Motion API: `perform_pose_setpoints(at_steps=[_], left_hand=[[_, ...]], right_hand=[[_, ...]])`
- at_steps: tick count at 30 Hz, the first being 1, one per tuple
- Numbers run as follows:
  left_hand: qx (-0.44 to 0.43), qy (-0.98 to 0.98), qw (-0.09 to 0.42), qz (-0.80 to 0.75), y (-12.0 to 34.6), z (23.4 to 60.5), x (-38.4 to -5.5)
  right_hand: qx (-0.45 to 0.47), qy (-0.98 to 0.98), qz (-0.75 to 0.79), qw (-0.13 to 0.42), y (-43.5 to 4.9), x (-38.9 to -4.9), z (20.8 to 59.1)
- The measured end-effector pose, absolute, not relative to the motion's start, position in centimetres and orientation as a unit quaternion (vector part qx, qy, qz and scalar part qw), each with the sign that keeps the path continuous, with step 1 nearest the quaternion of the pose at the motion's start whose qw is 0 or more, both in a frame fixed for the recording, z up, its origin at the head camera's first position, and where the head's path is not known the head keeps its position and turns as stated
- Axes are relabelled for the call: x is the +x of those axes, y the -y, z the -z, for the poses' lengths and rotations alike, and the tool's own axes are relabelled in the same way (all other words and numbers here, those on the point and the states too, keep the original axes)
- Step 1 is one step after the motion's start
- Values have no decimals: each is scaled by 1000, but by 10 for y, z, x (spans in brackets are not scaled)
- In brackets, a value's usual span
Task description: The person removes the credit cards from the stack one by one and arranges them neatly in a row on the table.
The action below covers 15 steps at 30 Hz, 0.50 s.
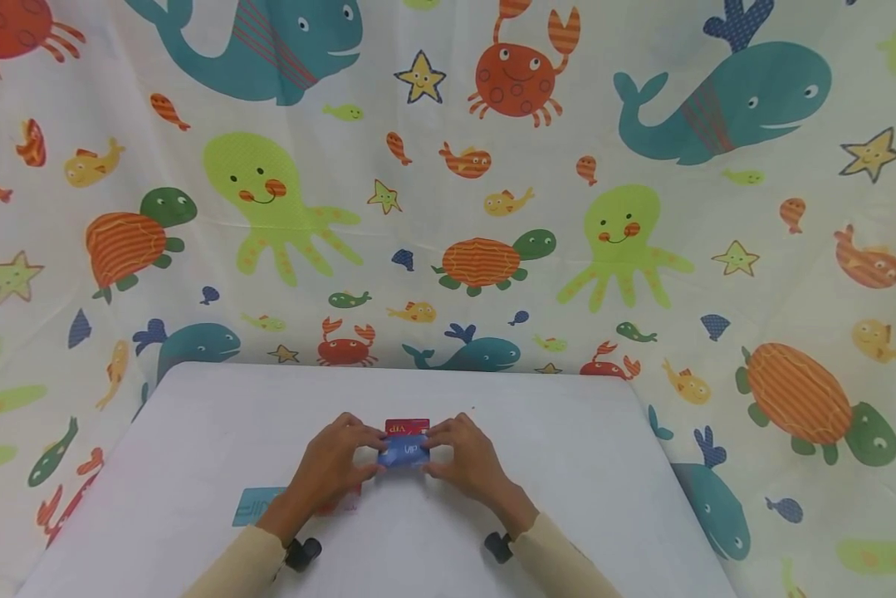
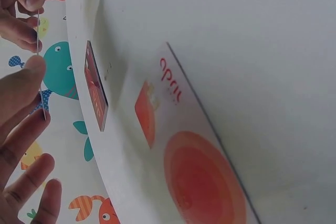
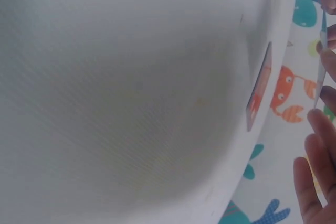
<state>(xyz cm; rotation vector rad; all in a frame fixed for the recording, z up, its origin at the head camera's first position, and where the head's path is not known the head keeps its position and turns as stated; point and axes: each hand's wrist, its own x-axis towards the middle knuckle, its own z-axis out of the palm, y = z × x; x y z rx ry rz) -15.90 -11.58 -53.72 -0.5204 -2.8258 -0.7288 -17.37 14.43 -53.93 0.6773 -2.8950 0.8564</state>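
Both hands hold a blue VIP card (image 1: 404, 451) between them above the white table. My left hand (image 1: 337, 459) pinches its left side between thumb and fingertips, and my right hand (image 1: 472, 462) pinches the right side likewise. Both wrist views show the card edge-on as a thin line (image 2: 39, 40), up off the tabletop. Just beyond it lies a red VIP card (image 1: 407, 427), its lower part covered by the blue one in the head view. From the left wrist, this red card (image 2: 95, 87) shows a layered edge, like a thin stack.
On the white table (image 1: 567, 465), a light-blue card (image 1: 257, 505) lies left of the left forearm, partly covered by it. A white-and-red card lettered "april" (image 2: 170, 80) lies under that forearm. Sea-animal printed cloth (image 1: 433, 332) hangs behind and around the table.
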Motion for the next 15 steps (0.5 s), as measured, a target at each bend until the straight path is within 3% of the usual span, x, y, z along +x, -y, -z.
perform_pose_setpoints(at_steps=[15], left_hand=[[-181, 950, 70, 244, 120, 541, -146]], right_hand=[[221, 937, -271, 14, -144, -160, 546]])
